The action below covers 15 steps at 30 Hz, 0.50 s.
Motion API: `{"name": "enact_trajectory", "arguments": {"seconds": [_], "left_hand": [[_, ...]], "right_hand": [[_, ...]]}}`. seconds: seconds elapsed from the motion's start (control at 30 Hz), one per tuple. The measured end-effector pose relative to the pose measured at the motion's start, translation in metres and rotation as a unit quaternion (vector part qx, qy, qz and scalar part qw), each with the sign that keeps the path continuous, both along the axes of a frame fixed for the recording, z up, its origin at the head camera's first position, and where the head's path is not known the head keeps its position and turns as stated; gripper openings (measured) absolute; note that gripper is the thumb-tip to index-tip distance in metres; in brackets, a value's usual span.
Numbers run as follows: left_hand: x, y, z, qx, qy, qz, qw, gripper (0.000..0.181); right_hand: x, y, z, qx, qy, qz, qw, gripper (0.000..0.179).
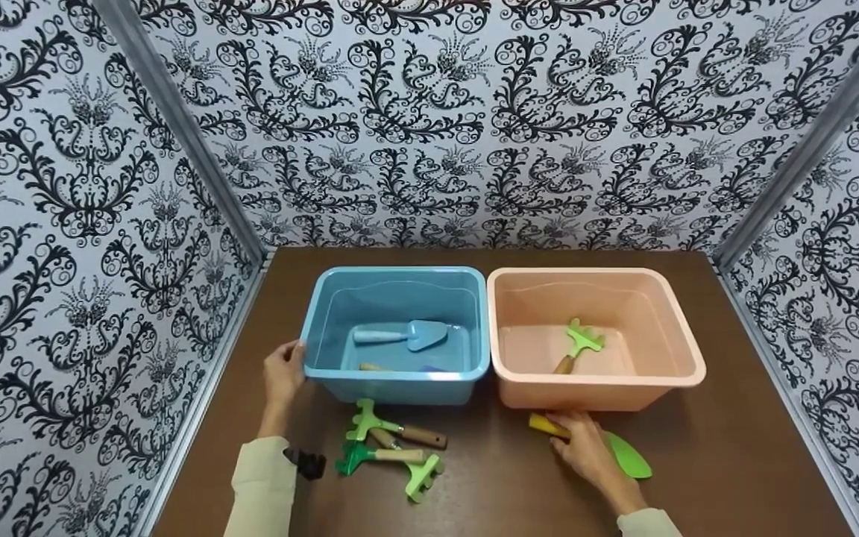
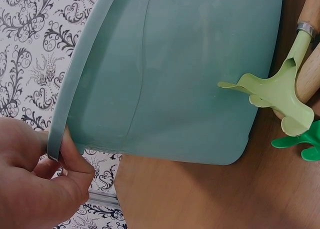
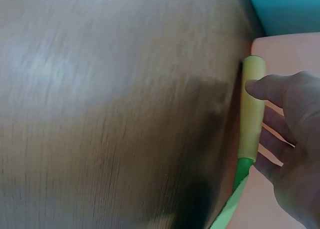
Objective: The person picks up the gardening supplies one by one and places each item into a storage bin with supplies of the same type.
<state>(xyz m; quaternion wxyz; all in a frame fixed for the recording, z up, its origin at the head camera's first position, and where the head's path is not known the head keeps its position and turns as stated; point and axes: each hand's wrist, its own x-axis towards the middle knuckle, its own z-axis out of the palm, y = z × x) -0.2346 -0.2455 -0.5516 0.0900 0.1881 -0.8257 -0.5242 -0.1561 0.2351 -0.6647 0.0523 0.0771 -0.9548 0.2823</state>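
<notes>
Pale sleeves [image 1: 259, 485] reach in at the near edge of the head view, one at lower left and one at lower right. Around the work stand walls [image 1: 429, 112] covered in black scrolls on white, with grey metal posts [image 1: 184, 127] at the corners. Brown and wood-grained, the counter [image 1: 489, 481] carries two tubs side by side: an orange tub [image 1: 608, 395] on the right and a blue tub [image 1: 407, 392] on the left, their rims just about touching. The left hand [image 1: 284, 373] grips the blue tub's left rim, its fingers and thumb pinched on either side of it. Before the orange tub, the right hand [image 1: 584, 446] holds a green trowel [image 1: 629, 456] by its yellow handle, thumb on one side and fingers on the other; the trowel lies alongside the tub's front wall, though whether it touches the counter I cannot tell. Inside the blue tub rests a light blue trowel [image 1: 426, 335], with a bit of wooden handle [image 1: 371, 367] showing behind the front rim. A light green rake [image 1: 584, 340] with a brown handle sits in the orange tub. Before the blue tub three smaller rakes [image 1: 363, 423] lie overlapping in a heap, two light green and one dark green, all with wooden handles.
</notes>
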Motion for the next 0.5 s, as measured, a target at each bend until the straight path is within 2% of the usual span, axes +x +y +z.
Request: {"name": "enact_trajectory", "arguments": {"seconds": [0.2,0.5], "left_hand": [[0.0009,-0.0003,0.0004,-0.005,0.003,-0.004,1.0000,0.042],[0.0002,-0.0006,-0.0008,0.009,-0.006,-0.005,0.9999,0.043]], "right_hand": [[-0.0026,0.0002,0.0019,0.028,-0.009,0.011,0.9995,0.037],[-0.0071,0.0011,0.0021,0.026,-0.045,0.014,0.9985,0.038]]}}
